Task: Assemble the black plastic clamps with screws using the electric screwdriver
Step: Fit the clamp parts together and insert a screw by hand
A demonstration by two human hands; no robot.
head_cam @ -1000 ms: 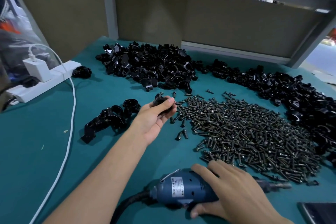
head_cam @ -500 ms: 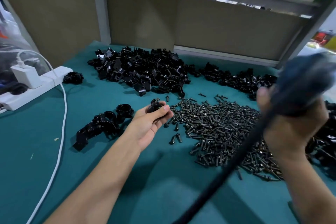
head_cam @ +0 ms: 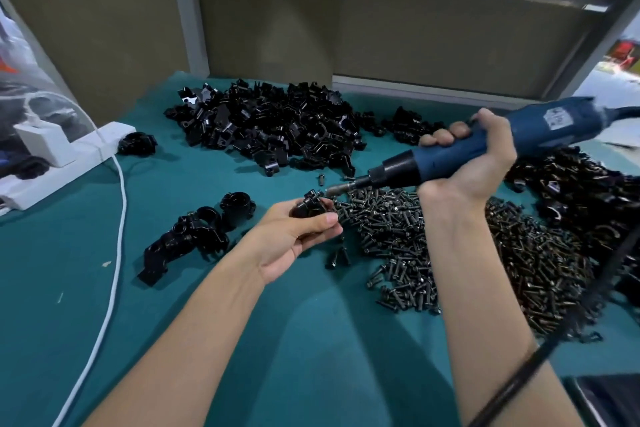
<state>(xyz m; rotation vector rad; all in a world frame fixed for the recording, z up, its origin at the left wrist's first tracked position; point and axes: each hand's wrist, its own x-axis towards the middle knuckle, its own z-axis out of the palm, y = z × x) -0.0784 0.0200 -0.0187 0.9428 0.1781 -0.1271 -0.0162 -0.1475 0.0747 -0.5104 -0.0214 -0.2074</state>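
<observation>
While the left hand (head_cam: 298, 236) lies palm-up above the teal cloth-covered table (head_cam: 104, 288), its thumb and curled fingers pinch a small black plastic clamp (head_cam: 310, 207), which sits at the fingertips. The right hand (head_cam: 471, 163) is closed in a full fist around the barrel of a blue electric screwdriver (head_cam: 443, 159), which is tilted so that its black nose and metal bit (head_cam: 332, 190) point down to the left, toward the clamp. The bit tip is just beside the top of the clamp; I cannot tell if it touches it. The tool's black cord (head_cam: 519, 374) runs along the outer side of the right forearm. Under and beyond the right wrist spreads a wide heap of small dark metal screws (head_cam: 450, 246), which reaches almost to the left fingertips. To the outer side of the left hand lies a small group of joined black clamps (head_cam: 194, 232). Beyond both hands there is a big pile of loose black clamp parts (head_cam: 270, 125), and another such pile (head_cam: 571, 191) lies past the right hand. Far to the left of the left hand rests a white power strip (head_cam: 69, 163), and a white cable (head_cam: 117, 218) runs from it toward the person.
</observation>
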